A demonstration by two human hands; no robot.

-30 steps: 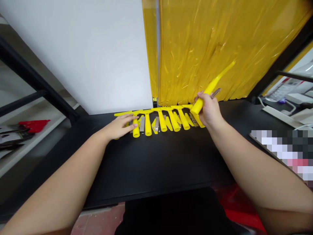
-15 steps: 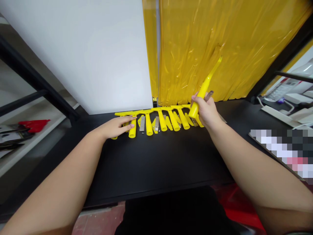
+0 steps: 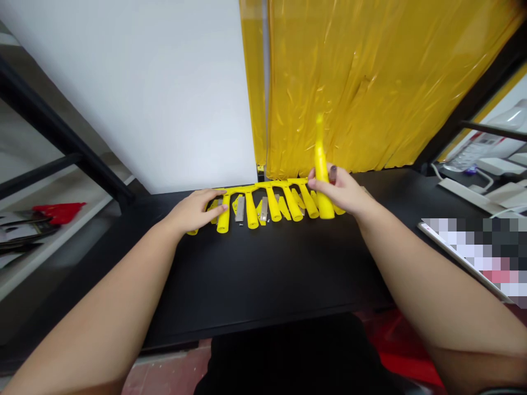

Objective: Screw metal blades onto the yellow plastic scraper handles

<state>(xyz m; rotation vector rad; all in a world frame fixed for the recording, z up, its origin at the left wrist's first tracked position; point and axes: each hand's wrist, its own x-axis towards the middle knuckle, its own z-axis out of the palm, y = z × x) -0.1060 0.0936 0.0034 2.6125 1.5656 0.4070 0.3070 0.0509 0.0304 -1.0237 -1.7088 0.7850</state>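
In the head view, my right hand is wrapped round a yellow plastic scraper handle, raised above the table with its thin end up and its round end down. A small dark brownish piece shows by the fingers of that hand; its kind is unclear. Several similar T-shaped yellow handles lie side by side in a row. At the row's left end, my left hand has thumb and forefinger apart, their tips touching the side of a handle. Grey metal plates and small yellow pieces lie among the handles.
The black table stretches before me. Behind it stand a white panel and a yellow plastic curtain. Shelves flank the left side, with a red item. On the right are a clear bottle and a partly blurred flat object.
My right hand has brought the raised handle left and slightly down, turning it from a slant to nearly upright. My left hand has barely shifted at the row's left end.
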